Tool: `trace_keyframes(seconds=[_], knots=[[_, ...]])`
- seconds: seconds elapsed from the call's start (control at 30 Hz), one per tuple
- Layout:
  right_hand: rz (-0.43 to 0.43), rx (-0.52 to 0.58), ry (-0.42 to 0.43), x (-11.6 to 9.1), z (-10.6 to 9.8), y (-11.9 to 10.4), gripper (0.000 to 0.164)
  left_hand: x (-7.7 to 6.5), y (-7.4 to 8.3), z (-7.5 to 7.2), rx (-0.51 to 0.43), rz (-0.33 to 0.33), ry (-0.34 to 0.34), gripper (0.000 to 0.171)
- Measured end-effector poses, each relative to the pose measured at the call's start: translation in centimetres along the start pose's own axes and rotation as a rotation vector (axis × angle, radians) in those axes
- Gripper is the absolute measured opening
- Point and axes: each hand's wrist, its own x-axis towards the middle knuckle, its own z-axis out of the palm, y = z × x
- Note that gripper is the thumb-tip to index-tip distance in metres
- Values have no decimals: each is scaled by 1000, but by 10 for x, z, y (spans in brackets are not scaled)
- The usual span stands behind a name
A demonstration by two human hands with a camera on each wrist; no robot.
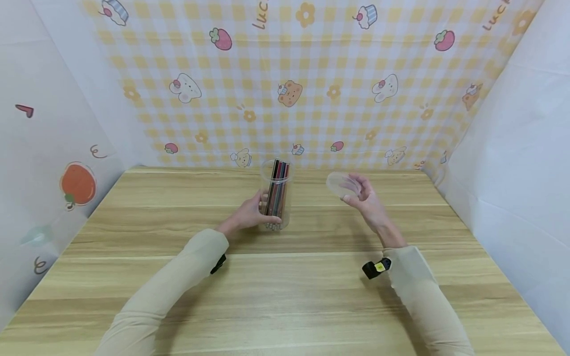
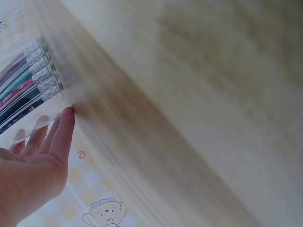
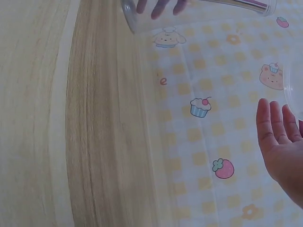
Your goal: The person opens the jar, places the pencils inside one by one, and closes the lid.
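Note:
A tall clear plastic container (image 1: 288, 202) stands near the back of the table, holding a bundle of pencils (image 1: 277, 190). My left hand (image 1: 250, 214) grips it low down, thumb in front and fingers around the far side. Metal-capped ends of the pencils (image 2: 43, 74) point down to the container's base in the left wrist view. To the right, raised over the table, my right hand (image 1: 370, 206) holds a round translucent lid (image 1: 340, 185) by its edge, apart from the container. Only part of the lid (image 3: 294, 90) shows in the right wrist view.
The wooden table (image 1: 285, 296) runs back to a yellow checked cloth (image 1: 329, 64) with cartoon prints. White sheets hang along the left (image 1: 44, 148) and right (image 1: 525, 163) sides. Each wrist carries a black camera strap.

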Motion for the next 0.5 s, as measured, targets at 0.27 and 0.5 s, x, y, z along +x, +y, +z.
trace_keyframes(seconds=[0.27, 0.5], knots=[[8, -32, -40, 1, 2, -1, 57, 1, 0, 0, 19, -13, 7, 100], [2, 53, -71, 12, 14, -12, 61, 0, 0, 0, 11, -22, 6, 101]])
